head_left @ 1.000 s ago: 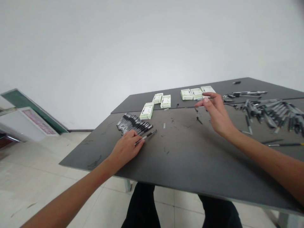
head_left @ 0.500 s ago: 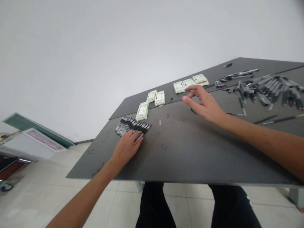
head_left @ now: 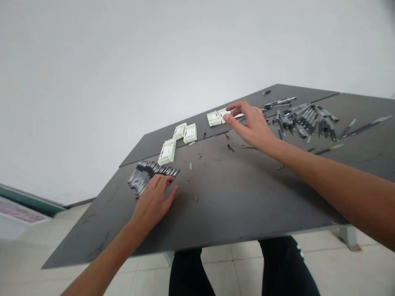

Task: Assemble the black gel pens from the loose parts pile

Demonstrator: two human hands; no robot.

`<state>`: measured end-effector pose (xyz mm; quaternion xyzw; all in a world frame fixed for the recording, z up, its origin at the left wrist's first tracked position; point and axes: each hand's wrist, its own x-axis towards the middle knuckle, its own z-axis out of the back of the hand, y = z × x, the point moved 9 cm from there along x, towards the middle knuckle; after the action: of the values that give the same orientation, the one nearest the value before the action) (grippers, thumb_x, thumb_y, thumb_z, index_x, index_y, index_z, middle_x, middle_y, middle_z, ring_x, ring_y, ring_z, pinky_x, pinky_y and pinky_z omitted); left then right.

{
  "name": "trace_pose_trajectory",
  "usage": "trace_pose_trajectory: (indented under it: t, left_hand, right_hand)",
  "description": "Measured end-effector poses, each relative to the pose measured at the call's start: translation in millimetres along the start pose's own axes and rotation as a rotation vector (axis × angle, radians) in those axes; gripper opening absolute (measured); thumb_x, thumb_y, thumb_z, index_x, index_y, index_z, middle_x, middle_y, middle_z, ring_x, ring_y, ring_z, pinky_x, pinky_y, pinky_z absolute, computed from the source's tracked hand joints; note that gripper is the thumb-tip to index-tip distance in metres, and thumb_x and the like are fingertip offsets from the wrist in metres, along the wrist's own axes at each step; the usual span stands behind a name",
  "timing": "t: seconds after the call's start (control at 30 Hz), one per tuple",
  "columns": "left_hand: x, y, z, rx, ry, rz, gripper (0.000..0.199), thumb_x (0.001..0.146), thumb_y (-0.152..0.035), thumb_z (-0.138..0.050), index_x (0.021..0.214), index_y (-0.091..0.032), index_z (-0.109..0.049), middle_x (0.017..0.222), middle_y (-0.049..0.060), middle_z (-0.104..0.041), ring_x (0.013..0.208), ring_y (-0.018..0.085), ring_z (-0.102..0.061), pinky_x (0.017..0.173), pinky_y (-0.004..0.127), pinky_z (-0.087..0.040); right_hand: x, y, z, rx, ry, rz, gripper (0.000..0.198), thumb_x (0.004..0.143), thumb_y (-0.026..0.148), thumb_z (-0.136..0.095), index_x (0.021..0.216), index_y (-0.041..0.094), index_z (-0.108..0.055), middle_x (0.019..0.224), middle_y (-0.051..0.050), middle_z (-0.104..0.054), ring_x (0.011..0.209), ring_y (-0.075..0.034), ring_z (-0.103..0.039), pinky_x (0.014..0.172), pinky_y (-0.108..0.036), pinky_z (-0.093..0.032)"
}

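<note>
One white wall (head_left: 123, 61) behind everything, beyond the pen row (head_left: 143, 175); all positions below are off that row. Dark grey table (head_left: 222, 209) under it, seam crossing just past the row. Dark trouser legs (head_left: 285, 267) below the table edge, nearer the wearer and right of the row.

Right hand (head_left: 251, 127): well to the right of the row, appears raised above the table. Thumb and forefinger parted, nothing visible between them. Left hand (head_left: 152, 201): on the near right part of the row, fingers over its pens, thumb spread clear to the right. Nothing shows in the thumb gap. Palm hides what's underneath, so can't tell if the fingertips press on a pen or just lie there.

Loose pen heap (head_left: 308, 119): far right of the row, beyond the right hand, pens at mixed angles. Row itself: black-and-clear pens side by side, several partly under the left fingers, the rest exposed to the left of them.

Green-white box (head_left: 167, 153): just beyond the row. Box pair (head_left: 190, 133): further past it, to the right. More boxes (head_left: 213, 118): farther right, partly behind the right hand.

Small black piece (head_left: 231, 148), probably a cap: right of the row. Clear bit (head_left: 190, 166): near the row's right end.
</note>
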<state>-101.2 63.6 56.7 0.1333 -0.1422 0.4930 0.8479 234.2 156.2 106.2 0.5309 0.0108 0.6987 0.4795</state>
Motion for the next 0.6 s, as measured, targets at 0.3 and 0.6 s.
trace_pose_trajectory:
  t: [0.3,0.6]
  left_hand:
    - [86,-187,5,-0.124,-0.120,-0.636,0.024,0.110,-0.034,-0.051,0.105,-0.017,-0.068,0.100,0.008,-0.068,0.090,0.025,-0.062,0.076,0.038,-0.050]
    - [84,-198,-44,-0.366,-0.063,-0.630,0.031,0.111,-0.036,-0.051,0.100,-0.017,-0.072,0.092,0.006,-0.069,0.083,0.022,-0.063,0.072,0.035,-0.049]
  right_hand:
    - [25,-88,29,-0.349,0.223,-0.179,0.037,0.093,0.058,-0.067,0.106,0.026,-0.081,0.105,-0.008,-0.083,0.103,-0.032,-0.074,0.098,-0.050,-0.047]
    - [-4,-120,19,-0.335,0.940,-0.300,0.028,0.080,0.051,-0.081,0.096,0.029,-0.089,0.096,-0.002,-0.085,0.092,-0.028,-0.077,0.082,-0.038,-0.053]
